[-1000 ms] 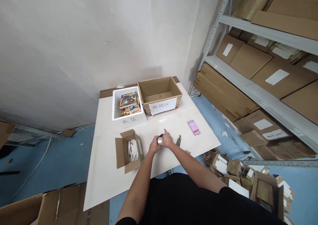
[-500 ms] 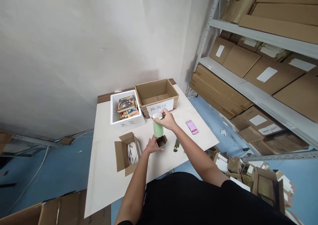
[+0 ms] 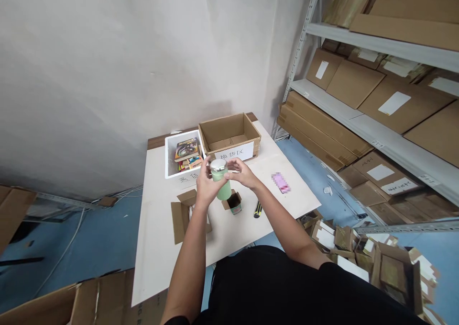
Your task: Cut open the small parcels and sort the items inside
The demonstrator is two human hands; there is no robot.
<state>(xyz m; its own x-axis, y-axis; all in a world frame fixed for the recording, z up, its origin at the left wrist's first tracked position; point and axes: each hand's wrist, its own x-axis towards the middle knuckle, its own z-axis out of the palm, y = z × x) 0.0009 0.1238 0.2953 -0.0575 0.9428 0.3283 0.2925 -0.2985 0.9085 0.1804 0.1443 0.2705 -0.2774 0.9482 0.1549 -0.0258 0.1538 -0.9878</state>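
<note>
A light green cup with a silver lid (image 3: 221, 180) is held up above the white table (image 3: 158, 248). My left hand (image 3: 203, 187) wraps round its left side and my right hand (image 3: 241, 172) grips its right side near the lid. Just below the cup stands a small open carton (image 3: 234, 202), empty at the top. An open cardboard box with white packing (image 3: 183, 215) lies beside my left forearm. A black and yellow cutter (image 3: 257, 209) rests on the table to the right of the small carton.
A white foam bin of books (image 3: 171, 158) and a labelled cardboard box (image 3: 229, 136) stand at the table's back. A pink item (image 3: 280, 183) lies at right. Metal shelves with cartons (image 3: 362, 95) fill the right side; opened boxes (image 3: 358, 248) litter the blue floor.
My right hand drew the green cup out of the small carton and lifted it. My left hand left the carton and now grips the cup too.
</note>
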